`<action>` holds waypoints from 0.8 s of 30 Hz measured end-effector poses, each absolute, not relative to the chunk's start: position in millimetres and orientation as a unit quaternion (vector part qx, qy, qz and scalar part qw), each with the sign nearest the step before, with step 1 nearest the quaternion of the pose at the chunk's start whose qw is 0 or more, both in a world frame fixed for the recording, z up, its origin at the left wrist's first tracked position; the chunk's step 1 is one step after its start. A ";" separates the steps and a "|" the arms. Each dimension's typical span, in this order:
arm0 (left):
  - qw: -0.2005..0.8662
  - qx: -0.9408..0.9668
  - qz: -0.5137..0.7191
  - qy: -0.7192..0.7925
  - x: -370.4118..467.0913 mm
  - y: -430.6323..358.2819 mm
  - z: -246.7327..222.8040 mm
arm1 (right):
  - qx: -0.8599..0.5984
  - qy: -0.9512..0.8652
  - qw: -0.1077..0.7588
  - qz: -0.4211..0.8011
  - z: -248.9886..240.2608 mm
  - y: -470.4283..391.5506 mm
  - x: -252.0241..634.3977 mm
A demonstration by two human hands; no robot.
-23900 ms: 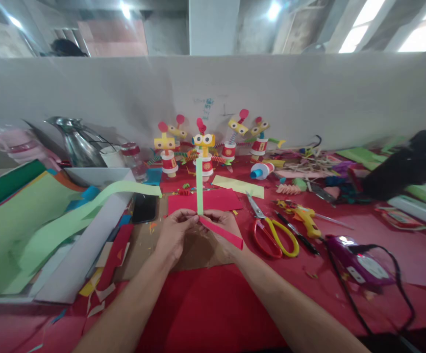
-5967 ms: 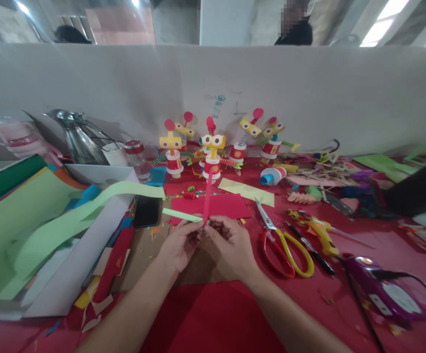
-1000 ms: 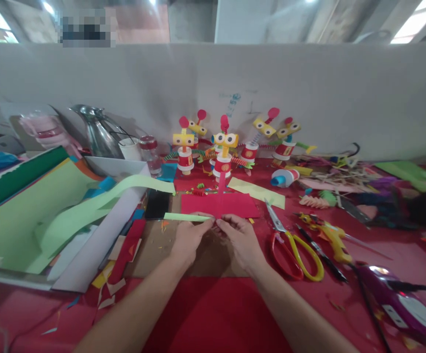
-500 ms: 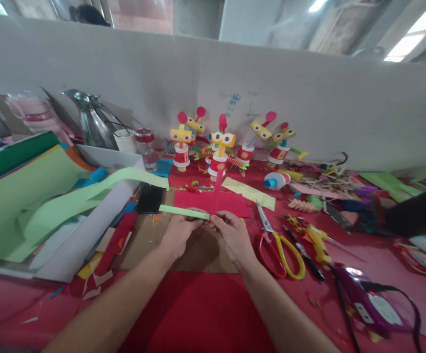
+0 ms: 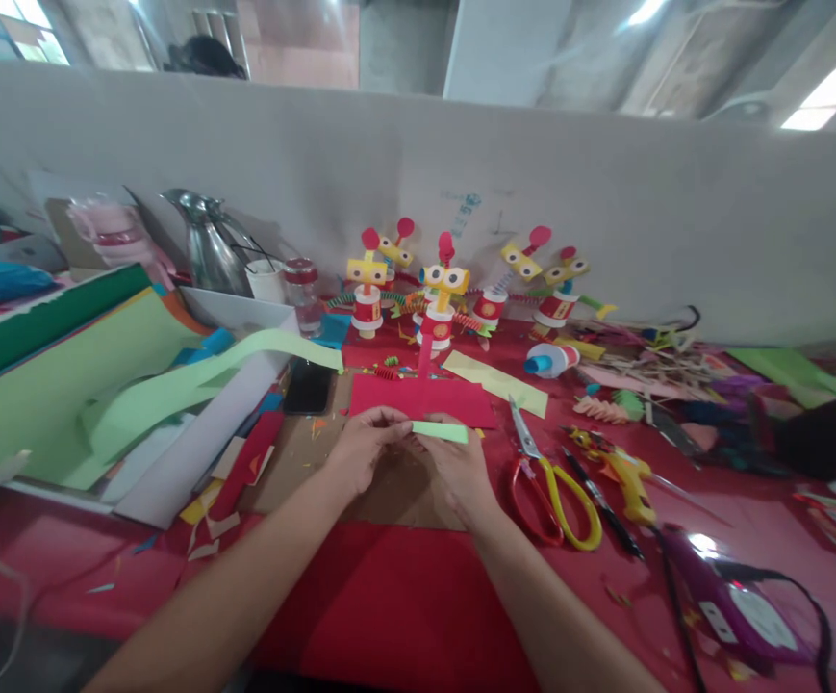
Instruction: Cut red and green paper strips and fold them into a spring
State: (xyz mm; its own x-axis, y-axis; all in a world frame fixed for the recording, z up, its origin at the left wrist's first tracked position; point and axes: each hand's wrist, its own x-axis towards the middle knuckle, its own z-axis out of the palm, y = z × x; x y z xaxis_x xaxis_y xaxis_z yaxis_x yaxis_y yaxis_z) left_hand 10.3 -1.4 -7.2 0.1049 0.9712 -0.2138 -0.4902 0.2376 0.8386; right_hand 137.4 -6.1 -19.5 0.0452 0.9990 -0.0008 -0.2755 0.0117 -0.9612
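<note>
A short, light green paper strip points to the right between my hands. My left hand pinches it at its left end, thumb and fingers pressed together. Below and behind the strip, my right hand is closed at the same end, its fingertips partly hidden. A pink paper strip runs from the hands toward the row of paper figures; its near end cannot be made out. Under the hands lies a brown board, with a red paper sheet just beyond.
Scissors, a black pen, a yellow glue gun and a purple device lie to the right. Several paper-cup figures stand at the back. At left is a white box of coloured paper, beside a phone.
The green strip pointed left from my hands before; now it points right, across my right hand. The camera view has shifted slightly left.
</note>
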 end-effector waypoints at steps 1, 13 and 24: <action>0.688 0.281 0.540 0.396 11.5 -0.3 -8.3 | -0.442 -0.423 0.574 0.544 -20.7 -4.2 136.6; 0.680 0.221 0.588 0.377 6.3 55.5 -9.5 | -0.409 -0.466 0.592 0.515 -7.7 54.6 118.9; 0.649 0.298 0.587 0.383 -5.5 70.6 -26.8 | -0.379 -0.437 0.577 0.576 -31.7 76.4 122.4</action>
